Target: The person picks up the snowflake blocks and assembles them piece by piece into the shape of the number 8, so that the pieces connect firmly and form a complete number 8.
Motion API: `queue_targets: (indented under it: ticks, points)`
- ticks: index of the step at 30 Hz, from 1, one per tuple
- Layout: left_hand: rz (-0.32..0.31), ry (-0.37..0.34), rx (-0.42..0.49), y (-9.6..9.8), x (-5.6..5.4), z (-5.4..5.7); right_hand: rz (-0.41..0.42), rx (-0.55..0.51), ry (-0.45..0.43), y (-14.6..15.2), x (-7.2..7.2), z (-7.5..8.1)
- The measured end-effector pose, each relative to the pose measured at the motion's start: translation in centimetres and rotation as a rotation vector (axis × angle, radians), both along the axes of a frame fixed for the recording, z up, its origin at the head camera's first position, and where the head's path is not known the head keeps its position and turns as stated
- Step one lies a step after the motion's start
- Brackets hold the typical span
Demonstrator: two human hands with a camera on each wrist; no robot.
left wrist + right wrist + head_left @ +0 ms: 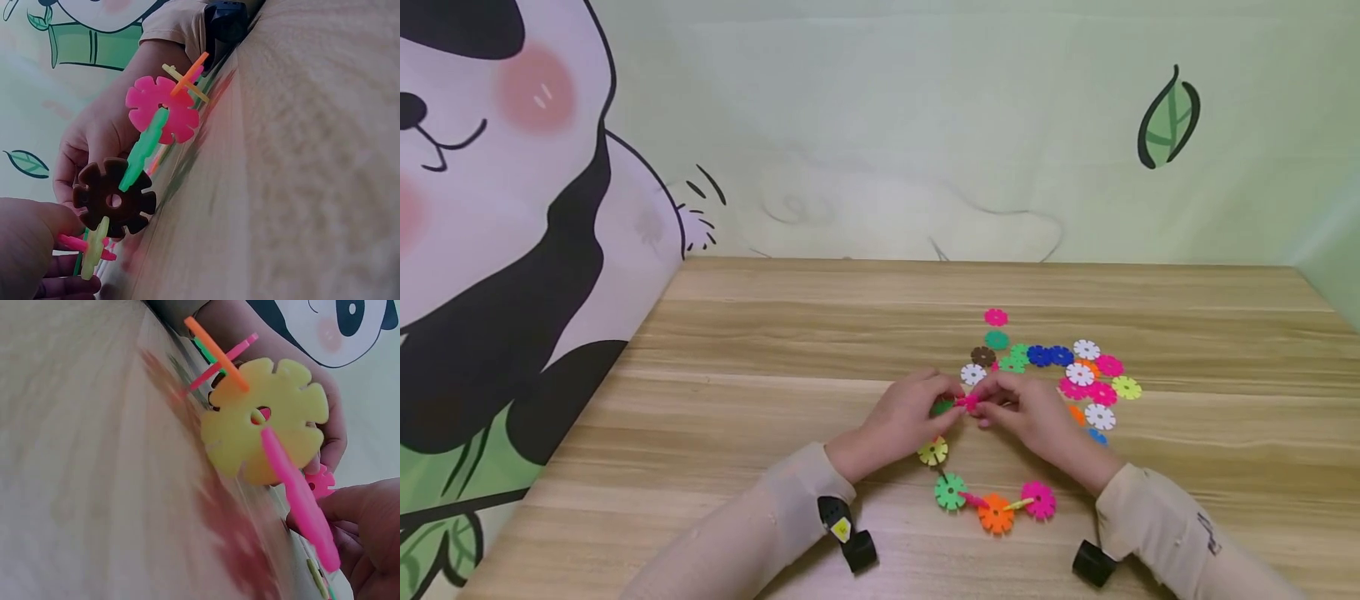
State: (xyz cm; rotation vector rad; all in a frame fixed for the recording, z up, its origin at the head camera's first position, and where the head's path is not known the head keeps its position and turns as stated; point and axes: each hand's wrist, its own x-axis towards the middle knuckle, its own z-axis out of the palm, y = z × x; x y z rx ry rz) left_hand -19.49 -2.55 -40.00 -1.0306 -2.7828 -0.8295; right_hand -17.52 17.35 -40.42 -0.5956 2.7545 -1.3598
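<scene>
In the head view, slotted plastic snowflake discs form a linked, curved chain. It includes a yellow disc, a light green disc, an orange disc and a pink disc. My left hand holds the chain's upper end around a dark green disc, partly covered by its fingers. Facing it, my right hand pinches a small pink disc between thumb and fingertips. That piece touches the left fingertips; whether it is slotted in, I cannot tell. A brown disc hangs nearby in the left wrist view.
Loose discs lie beyond and right of my hands on the wooden table, among them a dark blue disc, a white disc and a yellow-green disc. A wall with a painted panda borders the table.
</scene>
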Motion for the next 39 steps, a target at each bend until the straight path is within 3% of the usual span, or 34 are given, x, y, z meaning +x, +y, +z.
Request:
queue_targets:
  ticks: [5,17,28,34,39]
  points:
    - [0.009,-0.016,0.008,-0.1,0.1,0.3,-0.025,0.050,0.058,0.3,-0.1,0.3]
    - [0.005,-0.030,-0.078,-0.3,0.2,0.8,-0.201,0.196,0.154,3.4,-0.9,2.7]
    - [0.009,-0.035,-0.092,-0.1,0.1,0.5,-0.296,0.444,-0.048,7.7,-2.0,3.4]
    - [0.007,-0.001,-0.073,-0.2,0.2,0.2,-0.314,0.525,-0.048,8.5,-2.3,2.9]
    - [0.007,0.003,-0.052,-0.3,0.3,0.0,-0.302,0.530,-0.049,8.7,-2.3,2.7]
